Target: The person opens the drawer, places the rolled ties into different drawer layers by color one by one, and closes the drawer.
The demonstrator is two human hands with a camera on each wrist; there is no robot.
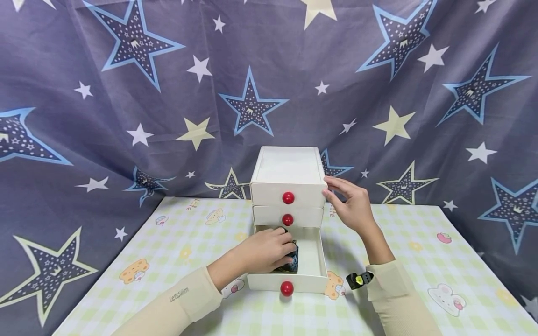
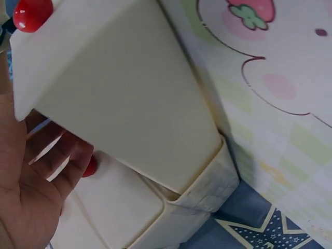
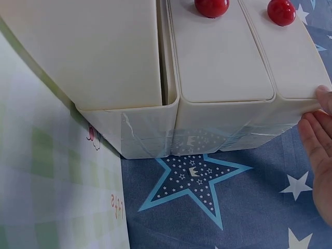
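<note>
A dark packet (image 1: 290,261) is held in the open bottom drawer (image 1: 313,254) of the drawer unit (image 1: 287,175) on the worktop (image 1: 420,261).
The packet is gripped by the left hand (image 1: 265,252); the unit's top corner is steadied by the flat-fingered right hand (image 1: 350,200); fingers could be pinched if the drawer is shut early.

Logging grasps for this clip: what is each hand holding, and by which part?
The left hand grips a dark packet by its top, inside the open bottom drawer. The right hand only touches the cabinet top corner.

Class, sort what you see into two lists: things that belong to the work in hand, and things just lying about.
In use:
left hand
dark packet
open bottom drawer
drawer unit
right hand, steadying the unit

Lying about:
checked tablecloth
star curtain
</note>
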